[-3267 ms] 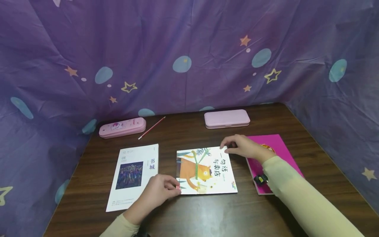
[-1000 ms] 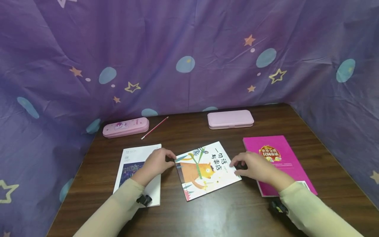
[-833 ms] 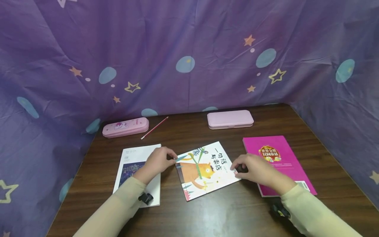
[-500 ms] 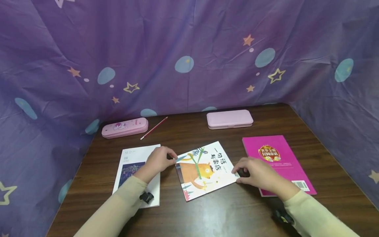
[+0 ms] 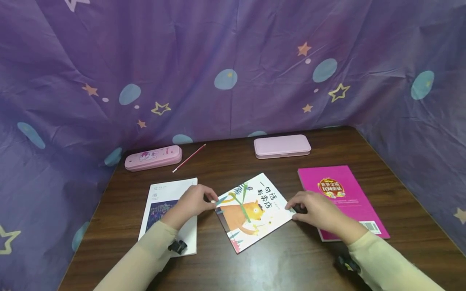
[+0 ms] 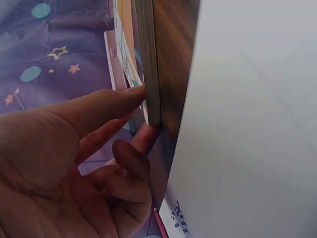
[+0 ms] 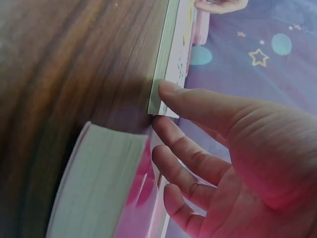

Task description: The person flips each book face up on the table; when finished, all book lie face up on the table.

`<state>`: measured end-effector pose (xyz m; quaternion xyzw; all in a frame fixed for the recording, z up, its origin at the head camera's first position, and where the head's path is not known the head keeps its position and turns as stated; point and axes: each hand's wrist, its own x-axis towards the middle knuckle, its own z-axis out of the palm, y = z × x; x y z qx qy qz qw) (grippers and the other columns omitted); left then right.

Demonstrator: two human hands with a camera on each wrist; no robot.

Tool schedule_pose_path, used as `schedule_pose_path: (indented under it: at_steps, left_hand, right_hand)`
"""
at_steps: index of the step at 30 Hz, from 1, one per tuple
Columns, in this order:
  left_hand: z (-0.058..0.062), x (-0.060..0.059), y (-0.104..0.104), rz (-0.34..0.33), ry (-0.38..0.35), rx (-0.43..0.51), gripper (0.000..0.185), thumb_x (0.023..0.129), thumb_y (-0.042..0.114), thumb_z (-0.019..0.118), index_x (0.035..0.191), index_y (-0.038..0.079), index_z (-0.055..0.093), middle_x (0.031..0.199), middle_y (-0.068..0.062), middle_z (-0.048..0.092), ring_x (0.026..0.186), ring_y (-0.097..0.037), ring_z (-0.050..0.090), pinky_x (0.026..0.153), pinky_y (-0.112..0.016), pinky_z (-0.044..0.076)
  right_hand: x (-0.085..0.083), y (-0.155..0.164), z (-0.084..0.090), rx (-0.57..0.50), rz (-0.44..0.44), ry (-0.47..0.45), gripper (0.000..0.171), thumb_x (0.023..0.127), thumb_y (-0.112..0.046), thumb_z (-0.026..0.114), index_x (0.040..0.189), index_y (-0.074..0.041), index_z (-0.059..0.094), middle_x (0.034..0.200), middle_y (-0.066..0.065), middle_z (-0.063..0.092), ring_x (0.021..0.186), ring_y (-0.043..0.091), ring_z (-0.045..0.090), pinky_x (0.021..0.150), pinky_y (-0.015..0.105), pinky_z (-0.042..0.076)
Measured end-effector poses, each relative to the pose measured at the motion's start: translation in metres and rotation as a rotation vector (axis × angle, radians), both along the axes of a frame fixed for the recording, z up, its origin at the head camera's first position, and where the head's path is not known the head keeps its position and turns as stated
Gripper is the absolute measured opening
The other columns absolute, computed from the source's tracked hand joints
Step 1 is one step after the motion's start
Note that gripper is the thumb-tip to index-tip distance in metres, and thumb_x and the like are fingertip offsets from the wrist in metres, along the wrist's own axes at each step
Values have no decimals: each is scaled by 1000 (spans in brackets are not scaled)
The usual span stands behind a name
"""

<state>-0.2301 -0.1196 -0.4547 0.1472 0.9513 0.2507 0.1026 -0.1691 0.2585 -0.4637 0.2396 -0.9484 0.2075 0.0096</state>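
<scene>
Where starry purple cloth rises, dark wooden table, picture book

The picture book lies askew on the desk between both grips: the left hand at its left corner, the right hand at its right corner. Under the left wrist lies a paperback; right of the right grip, another book. Beyond both grips lie two pencil cases, a pencil between them.
</scene>
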Motion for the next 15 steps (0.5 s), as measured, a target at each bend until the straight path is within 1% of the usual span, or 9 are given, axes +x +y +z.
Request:
schedule_pose_path:
  at_steps: [4,10,15]
  left_hand:
    - [-1,4,-2,-12,-12,15,13,80,18,88,88,21,79,82,7,70,78,-10,61,83,-36,51]
    - [1,14,-2,-34,-39,7,16,78,18,89,88,19,78,80,7,68,74,-10,57,74,-31,48]
    - [3,23,-5,-58,-39,23,12,80,12,85,87,18,78,75,7,67,70,-9,57,70,-29,47]
  right_hand:
    - [-4,0,2,3,-11,-16,25,78,-18,90,99,-24,79,89,-10,69,79,8,57,69,27,49]
    - [-11,-2,5,27,-52,-47,25,79,-16,89,100,-25,79,91,-8,71,77,9,56,67,27,47]
    - [-18,-3,6,40,-56,-51,25,80,-14,88,101,-25,79,92,-7,72,76,11,56,66,28,46]
